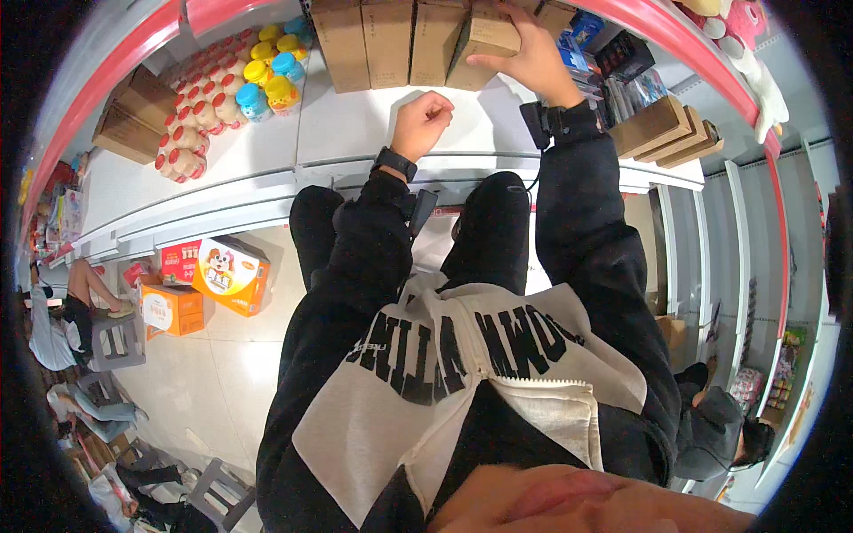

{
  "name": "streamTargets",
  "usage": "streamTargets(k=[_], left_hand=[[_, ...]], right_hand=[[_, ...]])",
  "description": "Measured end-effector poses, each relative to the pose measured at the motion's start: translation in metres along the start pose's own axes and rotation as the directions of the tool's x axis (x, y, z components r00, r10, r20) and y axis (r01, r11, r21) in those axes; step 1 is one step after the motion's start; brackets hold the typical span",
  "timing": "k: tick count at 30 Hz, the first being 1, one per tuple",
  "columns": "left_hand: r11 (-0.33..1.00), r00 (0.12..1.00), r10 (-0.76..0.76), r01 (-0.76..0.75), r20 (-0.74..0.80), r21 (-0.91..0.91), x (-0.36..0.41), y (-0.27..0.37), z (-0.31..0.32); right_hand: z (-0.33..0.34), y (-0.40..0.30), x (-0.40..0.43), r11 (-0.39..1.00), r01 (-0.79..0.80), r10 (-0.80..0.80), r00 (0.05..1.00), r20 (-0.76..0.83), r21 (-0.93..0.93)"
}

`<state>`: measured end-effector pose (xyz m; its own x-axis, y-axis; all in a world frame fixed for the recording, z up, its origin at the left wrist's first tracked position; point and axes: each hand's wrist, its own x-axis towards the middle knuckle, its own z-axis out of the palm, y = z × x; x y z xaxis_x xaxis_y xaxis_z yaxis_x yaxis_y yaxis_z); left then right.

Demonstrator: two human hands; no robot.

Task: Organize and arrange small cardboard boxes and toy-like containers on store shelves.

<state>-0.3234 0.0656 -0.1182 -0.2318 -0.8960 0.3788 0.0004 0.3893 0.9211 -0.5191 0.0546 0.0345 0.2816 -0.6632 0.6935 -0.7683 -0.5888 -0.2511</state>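
Observation:
Several tall brown cardboard boxes stand in a row at the back of a white shelf [333, 140]. My right hand [533, 56] has its thumb and fingers spread around one brown cardboard box [490, 40], which leans a little beside its neighbours. My left hand [422, 123] hovers over the front part of the shelf with its fingers curled and nothing seen in them. To its left stand small yellow and blue jars [266, 76] and, beside them, packs of small bottles with red caps [206, 110].
More flat brown boxes [653, 126] lie at the shelf's right end, near packaged goods [633, 86]. Pink-edged shelving curves overhead. On the floor at left are orange cartons [230, 276]. Other people sit at far left; one person [710, 433] is at lower right.

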Motion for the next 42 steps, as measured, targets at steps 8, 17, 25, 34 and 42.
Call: streamTargets(k=[8,17,25,34,42], left_hand=[[0.996,1.000,0.013,-0.015,0.027,0.083,0.000,-0.001,0.002],[0.998,0.998,0.040,-0.043,0.055,0.054,-0.003,-0.002,-0.001],[1.000,0.999,0.003,-0.004,0.050,0.018,-0.003,-0.001,-0.003],[0.999,0.996,0.011,-0.015,0.092,0.042,-0.006,0.000,0.000],[0.997,0.995,0.011,-0.018,0.103,0.071,-0.007,0.005,-0.001]], right_hand=[[0.000,-0.007,-0.037,0.999,0.000,0.004,0.993,-0.122,0.036],[-0.063,-0.038,-0.117,0.952,-0.254,0.302,0.868,-0.393,0.171],[-0.145,-0.012,-0.148,0.826,-0.563,0.470,0.684,-0.557,0.004],[-0.131,0.039,-0.140,0.706,-0.634,0.403,0.726,-0.558,-0.315],[-0.124,0.056,-0.126,0.724,-0.557,0.289,0.780,-0.555,-0.406]])
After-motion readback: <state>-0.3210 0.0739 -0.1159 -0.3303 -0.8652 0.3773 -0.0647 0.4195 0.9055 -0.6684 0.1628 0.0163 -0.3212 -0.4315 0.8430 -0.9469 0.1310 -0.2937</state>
